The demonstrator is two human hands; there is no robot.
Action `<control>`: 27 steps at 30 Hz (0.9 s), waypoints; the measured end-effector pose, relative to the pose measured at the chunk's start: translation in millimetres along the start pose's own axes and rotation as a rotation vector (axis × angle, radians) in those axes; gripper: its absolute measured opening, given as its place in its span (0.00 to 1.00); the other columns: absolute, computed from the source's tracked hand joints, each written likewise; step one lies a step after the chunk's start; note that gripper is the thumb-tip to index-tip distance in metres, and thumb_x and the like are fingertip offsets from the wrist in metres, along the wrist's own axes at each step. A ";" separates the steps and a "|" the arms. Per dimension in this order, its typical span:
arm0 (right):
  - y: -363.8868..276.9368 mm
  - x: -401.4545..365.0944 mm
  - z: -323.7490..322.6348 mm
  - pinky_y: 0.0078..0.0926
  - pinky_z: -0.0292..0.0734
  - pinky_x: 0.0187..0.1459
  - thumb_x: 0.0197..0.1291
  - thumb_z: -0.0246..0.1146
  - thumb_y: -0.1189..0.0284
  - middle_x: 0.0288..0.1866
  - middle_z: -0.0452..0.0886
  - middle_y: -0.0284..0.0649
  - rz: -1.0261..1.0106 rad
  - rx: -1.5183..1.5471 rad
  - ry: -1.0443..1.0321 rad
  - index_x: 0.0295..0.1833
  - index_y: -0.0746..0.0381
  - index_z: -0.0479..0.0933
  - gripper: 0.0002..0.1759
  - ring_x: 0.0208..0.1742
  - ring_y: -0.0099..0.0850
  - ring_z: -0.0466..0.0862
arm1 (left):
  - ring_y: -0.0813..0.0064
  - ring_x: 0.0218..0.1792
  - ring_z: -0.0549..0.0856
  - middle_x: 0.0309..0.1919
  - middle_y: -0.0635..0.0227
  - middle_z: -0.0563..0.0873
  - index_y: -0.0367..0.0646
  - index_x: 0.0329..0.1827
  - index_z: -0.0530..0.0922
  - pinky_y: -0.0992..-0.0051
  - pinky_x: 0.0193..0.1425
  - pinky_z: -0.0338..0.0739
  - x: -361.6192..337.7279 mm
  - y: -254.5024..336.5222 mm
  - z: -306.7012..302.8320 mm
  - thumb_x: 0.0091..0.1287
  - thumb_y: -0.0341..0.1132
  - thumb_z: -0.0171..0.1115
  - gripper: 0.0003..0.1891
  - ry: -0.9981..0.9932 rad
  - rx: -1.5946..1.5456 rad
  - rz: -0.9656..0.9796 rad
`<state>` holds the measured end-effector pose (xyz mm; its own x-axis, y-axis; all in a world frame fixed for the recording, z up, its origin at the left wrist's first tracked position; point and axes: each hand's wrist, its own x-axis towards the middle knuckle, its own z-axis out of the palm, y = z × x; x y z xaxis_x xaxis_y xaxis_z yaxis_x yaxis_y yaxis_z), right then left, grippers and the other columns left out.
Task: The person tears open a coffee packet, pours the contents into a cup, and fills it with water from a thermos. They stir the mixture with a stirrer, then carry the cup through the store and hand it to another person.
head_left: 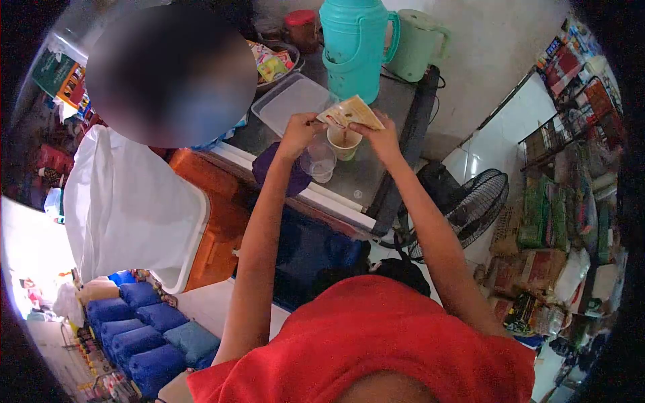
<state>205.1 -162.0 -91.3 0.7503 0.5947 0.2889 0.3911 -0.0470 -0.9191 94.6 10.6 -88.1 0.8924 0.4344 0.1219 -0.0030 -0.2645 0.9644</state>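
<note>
A yellowish sachet (351, 113) is held tilted between my two hands, over a paper cup (343, 149). Something brown shows at the cup's mouth, just below the sachet. My left hand (299, 136) pinches the sachet's left end; a small dark bit shows at its fingers. The right end is gripped by my right hand (381, 140), thumb on the near face. Left of the paper cup stands a clear plastic cup (318, 165). Beside it, a purple item (268, 164) lies at the table edge, partly hidden by my left forearm.
Behind the cups stand a turquoise thermos jug (353, 64) and a pale green kettle (411, 50). A translucent plastic lid or tray (285, 101) lies left of the jug. A black fan (474, 208) is on the floor to the right. Another person (171, 77) is at the left.
</note>
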 end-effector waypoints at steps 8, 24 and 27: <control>39.5 -0.8 13.9 0.30 0.73 0.45 0.45 0.71 0.67 0.44 0.81 0.45 0.147 0.206 0.134 0.44 0.68 0.77 0.21 0.44 0.32 0.80 | 0.87 0.20 0.70 0.19 0.76 0.76 0.36 0.35 0.81 0.83 0.23 0.63 0.9 -11.9 2.0 0.55 0.27 0.61 0.07 0.035 0.094 0.025; 4.2 -10.5 14.9 0.26 0.73 0.43 0.46 0.71 0.71 0.40 0.82 0.39 0.204 0.433 0.236 0.47 0.65 0.77 0.21 0.41 0.27 0.81 | 0.75 0.37 0.81 0.35 0.61 0.82 0.36 0.47 0.76 0.77 0.42 0.76 -26.1 20.5 12.6 0.57 0.28 0.62 0.14 0.355 -0.123 -0.025; -2.8 -10.5 20.0 0.28 0.71 0.42 0.47 0.70 0.70 0.43 0.80 0.37 0.205 0.863 0.314 0.50 0.60 0.75 0.22 0.43 0.28 0.79 | 0.77 0.33 0.81 0.31 0.65 0.81 0.33 0.44 0.76 0.79 0.40 0.76 -34.9 29.0 18.0 0.59 0.30 0.62 0.13 0.353 -0.236 -0.073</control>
<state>185.4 -152.0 -97.1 0.9192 0.3914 0.0427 -0.2008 0.5593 -0.8043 71.4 -27.8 -68.7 0.6848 0.7237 0.0851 -0.0859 -0.0358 0.9957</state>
